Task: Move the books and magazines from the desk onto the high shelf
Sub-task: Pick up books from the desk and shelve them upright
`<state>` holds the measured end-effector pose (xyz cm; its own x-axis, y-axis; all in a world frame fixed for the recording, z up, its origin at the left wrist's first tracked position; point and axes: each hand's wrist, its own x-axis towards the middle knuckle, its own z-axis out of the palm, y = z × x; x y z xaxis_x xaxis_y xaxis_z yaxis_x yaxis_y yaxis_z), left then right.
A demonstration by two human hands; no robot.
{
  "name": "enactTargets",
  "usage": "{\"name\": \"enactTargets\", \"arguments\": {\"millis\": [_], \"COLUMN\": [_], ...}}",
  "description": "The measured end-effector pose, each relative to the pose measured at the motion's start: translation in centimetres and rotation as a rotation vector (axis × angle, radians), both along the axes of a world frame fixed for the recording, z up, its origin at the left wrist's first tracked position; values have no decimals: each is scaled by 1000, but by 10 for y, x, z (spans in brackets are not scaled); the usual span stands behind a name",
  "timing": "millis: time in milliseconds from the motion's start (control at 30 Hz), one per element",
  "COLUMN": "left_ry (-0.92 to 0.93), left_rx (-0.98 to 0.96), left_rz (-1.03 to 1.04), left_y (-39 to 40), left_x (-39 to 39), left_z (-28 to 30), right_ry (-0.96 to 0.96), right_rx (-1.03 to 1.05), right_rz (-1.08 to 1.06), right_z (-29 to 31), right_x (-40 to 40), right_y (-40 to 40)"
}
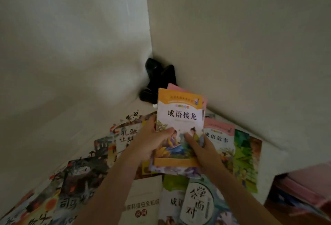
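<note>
I hold a small stack of children's books (180,117) in both hands, an orange-and-white cover on top and a pink one behind it. My left hand (152,140) grips the stack's left edge with the thumb on the cover. My right hand (200,147) grips its lower right side. Below lie several more picture books spread flat on a white surface (77,126), among them a pink-topped book (220,135), a green one (247,156) and a white booklet (143,201).
Two white walls meet in a corner just behind the stack. A black object (157,79) sits in that corner. At the lower right, a pile of pink books or folders (302,187) lies lower down beside the white surface.
</note>
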<state>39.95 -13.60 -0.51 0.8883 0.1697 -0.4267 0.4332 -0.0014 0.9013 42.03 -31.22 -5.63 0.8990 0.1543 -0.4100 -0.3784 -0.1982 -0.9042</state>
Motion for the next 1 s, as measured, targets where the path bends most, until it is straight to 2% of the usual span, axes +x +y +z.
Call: {"name": "enactTargets", "arguments": {"millis": [67, 100, 200, 300, 433, 500, 600, 767, 867, 933, 1000], "left_ry": [44, 69, 212, 321, 325, 342, 299, 242, 297, 369, 384], "left_rx": [-69, -31, 310, 658, 793, 770, 634, 336, 85, 34, 46], "left_rz": [-48, -85, -197, -316, -284, -252, -139, 128, 273, 245, 120], "left_y": [-38, -56, -103, -128, -127, -115, -92, -65, -50, -42, -38], "left_x": [16, 24, 42, 49, 47, 44, 41, 40, 49, 54, 55], "left_z": [-16, -30, -79, -105, -103, -107, -114, -109, -107, -103, -100], "right_ry": [-50, -82, -118, -73, -57, -47, -21, -76, -49, -30, -46], "right_rx": [-144, -226, -453, -519, -540, -549, -538, -457, -349, -262, -186], "right_rz": [-27, -44, -57, -72, -60, -23, 30, 56, 48, 44, 55], "right_z": [3, 0, -23, -50, -58, -56, -60, -61, -62, -65, -68], "right_x": [12, 15, 21, 23, 27, 28, 31, 29, 29, 28, 28], "right_y": [-44, -63, -104, -120, -118, -109, -87, -54, -46, -45, -46]}}
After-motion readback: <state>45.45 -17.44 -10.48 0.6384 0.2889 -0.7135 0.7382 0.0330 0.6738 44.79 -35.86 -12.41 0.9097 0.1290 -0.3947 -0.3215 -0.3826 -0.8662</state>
